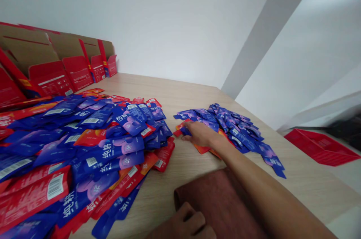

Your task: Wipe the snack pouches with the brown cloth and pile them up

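Observation:
My right hand (199,133) reaches in over the smaller pile at the middle, with thumb and fingers closed round a part of a blue sachet (185,130). Under and beside it lie red-orange sachets (202,149). Blue-purple sachets (237,126) spread out to the right of that hand. My left hand (187,224) is low at the bottom edge, fingers curled in; whatever is inside them is hidden. To the left, a large heap of blue sachets (124,148) is mixed with red sachets (56,190), some showing barcodes.
Open red cardboard boxes (77,71) stand in a row at the back left. A reddish-brown surface (214,201) lies below my right forearm. Another red box (321,147) is off the right side of the wooden table (158,85). A white wall rises behind.

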`<state>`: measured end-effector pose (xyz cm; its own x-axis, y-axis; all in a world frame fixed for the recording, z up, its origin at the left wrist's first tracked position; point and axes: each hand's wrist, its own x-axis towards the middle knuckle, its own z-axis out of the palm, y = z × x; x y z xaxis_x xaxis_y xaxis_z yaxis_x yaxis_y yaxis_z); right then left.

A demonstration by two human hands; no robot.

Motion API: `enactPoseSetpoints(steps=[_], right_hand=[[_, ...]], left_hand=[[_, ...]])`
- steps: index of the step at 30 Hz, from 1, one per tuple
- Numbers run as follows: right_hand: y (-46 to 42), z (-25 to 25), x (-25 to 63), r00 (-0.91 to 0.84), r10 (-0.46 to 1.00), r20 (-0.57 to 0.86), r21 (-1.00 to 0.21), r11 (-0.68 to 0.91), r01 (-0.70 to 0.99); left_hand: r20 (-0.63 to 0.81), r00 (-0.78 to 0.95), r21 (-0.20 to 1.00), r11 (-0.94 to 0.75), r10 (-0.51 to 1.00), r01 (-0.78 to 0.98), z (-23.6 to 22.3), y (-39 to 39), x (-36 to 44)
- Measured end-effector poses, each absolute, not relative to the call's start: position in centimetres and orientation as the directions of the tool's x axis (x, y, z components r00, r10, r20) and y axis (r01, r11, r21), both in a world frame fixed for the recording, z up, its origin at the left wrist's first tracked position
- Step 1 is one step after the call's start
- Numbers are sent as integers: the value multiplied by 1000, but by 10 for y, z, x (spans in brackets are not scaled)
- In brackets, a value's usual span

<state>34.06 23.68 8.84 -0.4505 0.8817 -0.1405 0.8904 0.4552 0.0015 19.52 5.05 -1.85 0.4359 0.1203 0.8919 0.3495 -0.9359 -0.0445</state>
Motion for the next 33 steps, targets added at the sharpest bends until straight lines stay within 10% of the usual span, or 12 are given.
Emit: enactPoseSetpoints(steps=[8, 13, 17, 24, 33], right_hand=[[209, 115, 351, -402, 914, 55, 45, 399, 916], [120, 113, 394, -169, 877, 450, -458, 389, 799], [41, 72, 425, -70, 948, 310, -655, 266, 708], [9, 37, 423, -275, 837, 474, -193, 404, 894], [26, 4, 429, -402, 797, 450, -69, 480, 875]], left_hand=[[835, 527, -45, -935, 158, 351, -30, 45, 189], [770, 612, -7, -955, 184, 296, -20, 40, 182], [783, 595, 4, -958, 181, 286, -15, 39, 183], [756, 626, -2, -956, 191, 294, -3, 36, 179], [777, 600, 1, -954, 190, 301, 4, 38, 178]])
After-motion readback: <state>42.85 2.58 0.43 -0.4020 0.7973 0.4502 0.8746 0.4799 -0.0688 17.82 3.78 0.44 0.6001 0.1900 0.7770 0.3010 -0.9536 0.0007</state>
